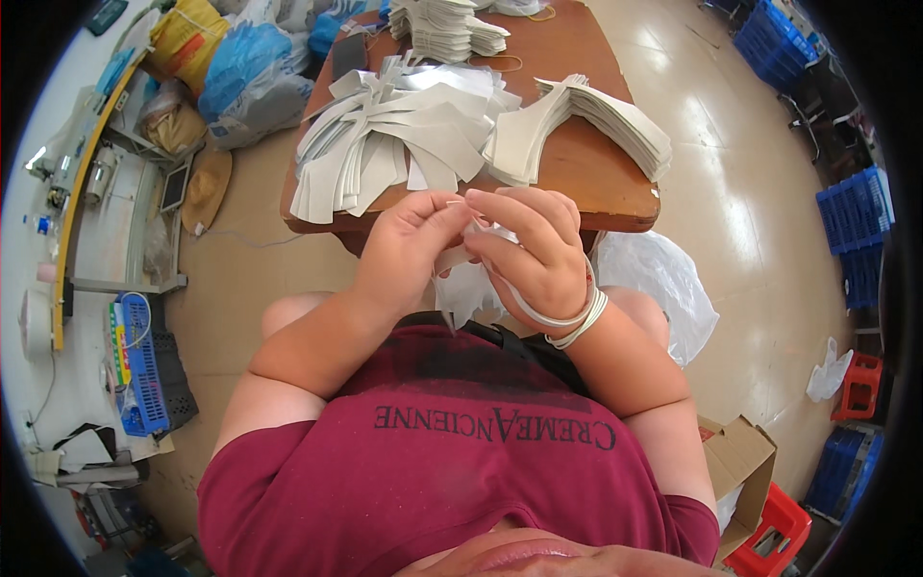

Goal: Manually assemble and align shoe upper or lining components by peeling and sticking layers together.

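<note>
In front of my chest, at the near edge of the brown table (630,210), both hands meet with fingertips pinched together. My left hand (411,240) is closed on white cut pieces of sheet material (469,291), whose lower ends hang between the hands. From the other side my right hand (540,236) grips the same pieces; its fingers cover much of them. Several white bands (585,322) loop round my right wrist, and one stretches along the hand. Just beyond lie a fanned pile of white cut pieces (370,144) and a curved, neatly layered stack (577,111).
Another white stack (437,29) stands at the table's far end, near a dark phone-like slab (349,56). Filled bags (255,72) crowd the far left. A clear plastic bag (663,293) lies right of my knees. A cardboard box (738,462) and red stool (777,534) stand near right.
</note>
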Available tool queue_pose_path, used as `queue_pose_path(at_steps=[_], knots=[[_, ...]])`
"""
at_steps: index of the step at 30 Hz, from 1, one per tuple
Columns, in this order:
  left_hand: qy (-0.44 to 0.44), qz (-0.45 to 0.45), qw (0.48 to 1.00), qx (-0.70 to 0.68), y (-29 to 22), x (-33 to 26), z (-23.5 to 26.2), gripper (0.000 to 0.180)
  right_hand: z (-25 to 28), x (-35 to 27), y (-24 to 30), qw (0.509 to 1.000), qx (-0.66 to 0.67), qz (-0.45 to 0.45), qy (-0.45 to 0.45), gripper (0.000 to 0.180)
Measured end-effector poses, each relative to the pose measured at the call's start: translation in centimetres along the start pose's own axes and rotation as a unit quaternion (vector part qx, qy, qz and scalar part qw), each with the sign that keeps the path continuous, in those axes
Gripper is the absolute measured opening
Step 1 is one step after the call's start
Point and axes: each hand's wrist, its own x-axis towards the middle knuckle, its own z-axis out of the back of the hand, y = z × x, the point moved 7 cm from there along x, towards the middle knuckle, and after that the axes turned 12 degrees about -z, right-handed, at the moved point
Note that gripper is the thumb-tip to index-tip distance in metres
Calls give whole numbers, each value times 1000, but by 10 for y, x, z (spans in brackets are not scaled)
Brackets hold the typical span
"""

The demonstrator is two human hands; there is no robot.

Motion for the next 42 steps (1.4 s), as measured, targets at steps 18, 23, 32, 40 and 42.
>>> queue_pose_path(at_steps=[18,23,32,40,42], knots=[[-188,-168,959,-131,-70,41,124,17,-37,-31,-5,924,13,11,382,27],[-206,-288,933,-67,-135,32,135,16,-90,-153,-109,709,-166,-191,658,17],[-69,-165,983,47,-138,29,42,19,-49,-81,-97,869,314,-231,304,40],[109,-35,992,-48,-85,60,-40,53,-31,-64,-103,571,679,-452,93,51],[102,-44,993,-44,-82,71,-47,62,-26,-73,-114,549,639,-535,62,40]])
